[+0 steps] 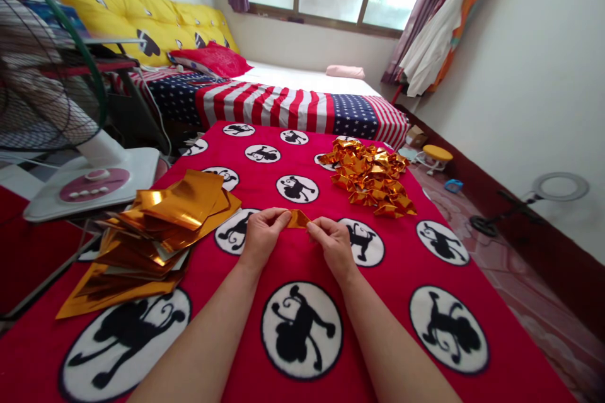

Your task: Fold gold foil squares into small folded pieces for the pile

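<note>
A small folded piece of gold foil paper (298, 219) is stretched between my two hands, just above the red cloth. My left hand (265, 231) pinches its left end between thumb and fingers. At the right end, my right hand (332, 240) grips the corner the same way. To the left lies a loose stack of flat gold foil sheets (184, 201), fanned out unevenly. A heap of folded gold foil pieces (371, 173) sits on the far right part of the table.
The table wears a red cloth (302, 258) printed with black monkeys in white circles. A fan (94, 182) stands at the left. Beyond the table is a bed with a flag-patterned cover (269, 107). A yellow stool (437, 153) and a ring light (561, 186) are at the right.
</note>
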The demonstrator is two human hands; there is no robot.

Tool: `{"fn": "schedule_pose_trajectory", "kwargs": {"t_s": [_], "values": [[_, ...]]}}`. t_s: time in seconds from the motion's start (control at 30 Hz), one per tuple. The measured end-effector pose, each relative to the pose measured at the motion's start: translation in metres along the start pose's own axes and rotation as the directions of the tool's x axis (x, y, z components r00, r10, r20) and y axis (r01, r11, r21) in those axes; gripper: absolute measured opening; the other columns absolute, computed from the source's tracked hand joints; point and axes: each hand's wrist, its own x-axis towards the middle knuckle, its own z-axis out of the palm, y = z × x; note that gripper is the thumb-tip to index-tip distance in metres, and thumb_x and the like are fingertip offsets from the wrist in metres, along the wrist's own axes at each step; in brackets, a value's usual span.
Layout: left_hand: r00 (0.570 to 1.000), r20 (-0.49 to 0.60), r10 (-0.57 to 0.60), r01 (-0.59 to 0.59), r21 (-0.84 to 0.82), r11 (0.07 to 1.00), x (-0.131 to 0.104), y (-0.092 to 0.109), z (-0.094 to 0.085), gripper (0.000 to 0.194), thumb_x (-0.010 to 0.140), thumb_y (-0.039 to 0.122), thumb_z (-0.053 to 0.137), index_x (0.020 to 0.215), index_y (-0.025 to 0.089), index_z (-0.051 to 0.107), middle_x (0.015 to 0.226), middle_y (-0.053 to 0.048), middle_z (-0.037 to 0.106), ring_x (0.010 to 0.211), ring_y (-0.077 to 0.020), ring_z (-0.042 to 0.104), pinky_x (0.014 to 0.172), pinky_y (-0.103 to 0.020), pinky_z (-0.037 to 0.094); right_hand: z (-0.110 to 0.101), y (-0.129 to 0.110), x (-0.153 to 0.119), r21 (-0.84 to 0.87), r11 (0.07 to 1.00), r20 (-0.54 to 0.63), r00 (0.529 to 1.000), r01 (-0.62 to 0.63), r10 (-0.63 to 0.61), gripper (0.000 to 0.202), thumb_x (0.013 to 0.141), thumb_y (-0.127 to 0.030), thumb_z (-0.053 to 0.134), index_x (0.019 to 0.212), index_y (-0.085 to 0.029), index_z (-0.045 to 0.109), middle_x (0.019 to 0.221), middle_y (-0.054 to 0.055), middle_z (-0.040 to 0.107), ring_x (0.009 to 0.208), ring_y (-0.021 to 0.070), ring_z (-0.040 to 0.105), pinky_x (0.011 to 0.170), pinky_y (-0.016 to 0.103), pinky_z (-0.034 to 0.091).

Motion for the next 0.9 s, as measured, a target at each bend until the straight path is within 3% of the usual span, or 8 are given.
{"fn": "schedule_pose_trajectory", "kwargs": {"t_s": [0.23,0.37,0.57,0.9], "values": [[0.998,0.057,0.009,-0.012,0.057,0.998,-0.001,0.007,0.001,0.02,0.075,0.033,0.07,0.078,0.014,0.075,0.076,-0.005,0.074,0.069,-0.0161,0.065,0.065,-0.023,0.049,0.002,0.002,0.002,0.016,1.0,0.037,0.999,0.01,-0.011,0.024,0.084,-0.037,0.059,0.069,-0.017,0.059,0.06,-0.003,0.053,0.055,0.0103,0.044,0.053,0.023,0.033],[0.991,0.132,-0.002,-0.016,0.138,0.99,-0.003,0.014,0.004,0.022,0.077,0.034,0.068,0.079,0.014,0.074,0.076,-0.005,0.074,0.069,-0.0165,0.065,0.064,-0.023,0.049,0.002,0.001,0.002,-0.011,1.0,-0.043,0.999,0.02,-0.021,0.025,0.082,-0.036,0.061,0.066,-0.017,0.059,0.059,-0.003,0.051,0.054,0.01,0.042,0.051,0.023,0.032],[0.997,0.081,0.009,-0.024,0.188,0.982,-0.003,0.013,0.002,0.024,0.078,0.036,0.066,0.073,0.014,0.071,0.071,-0.004,0.072,0.066,-0.0155,0.064,0.063,-0.023,0.048,-0.002,0.003,0.002,0.009,1.0,-0.152,0.988,0.008,-0.006,0.028,0.083,-0.036,0.06,0.062,-0.018,0.057,0.054,-0.004,0.048,0.05,0.0089,0.038,0.049,0.023,0.029],[0.997,0.072,0.018,-0.031,0.194,0.98,-0.003,0.011,-0.002,0.026,0.08,0.036,0.063,0.065,0.015,0.067,0.057,0.0,0.064,0.054,-0.0114,0.055,0.054,-0.021,0.041,-0.001,0.002,0.002,0.042,0.999,-0.142,0.99,-0.021,0.027,0.027,0.081,-0.036,0.062,0.062,-0.017,0.059,0.053,-0.004,0.047,0.048,0.0083,0.037,0.048,0.023,0.027]]}}
